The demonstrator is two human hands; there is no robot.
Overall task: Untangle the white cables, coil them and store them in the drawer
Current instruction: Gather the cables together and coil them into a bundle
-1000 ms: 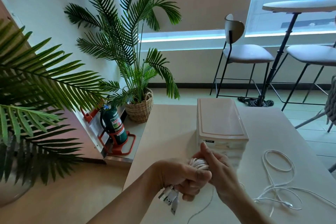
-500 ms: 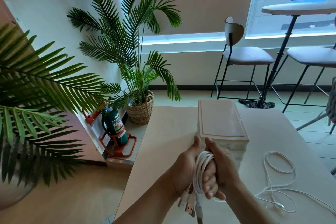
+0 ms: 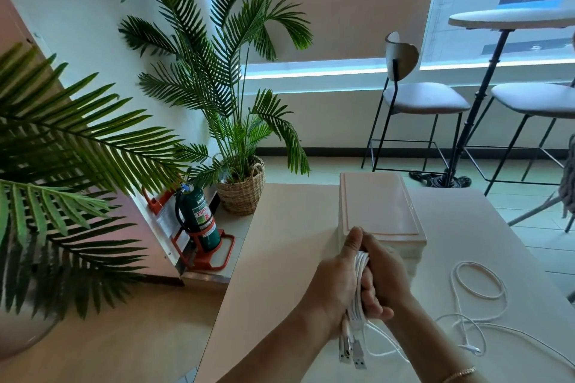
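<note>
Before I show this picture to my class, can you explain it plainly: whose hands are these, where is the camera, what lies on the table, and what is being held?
There is no machine here. A person wears a wide-angle camera on the head, which looks forward and down, so you see their own forearms from above.

The left hand and the right hand together grip a coiled bundle of white cables; its metal plugs hang below the hands.

On the pale table, just behind the hands, stands a small plastic drawer unit. To the right a loose white cable lies in loops, not yet coiled.

Beyond the table are palm plants, a fire extinguisher on the floor, and stools by a window.
</note>
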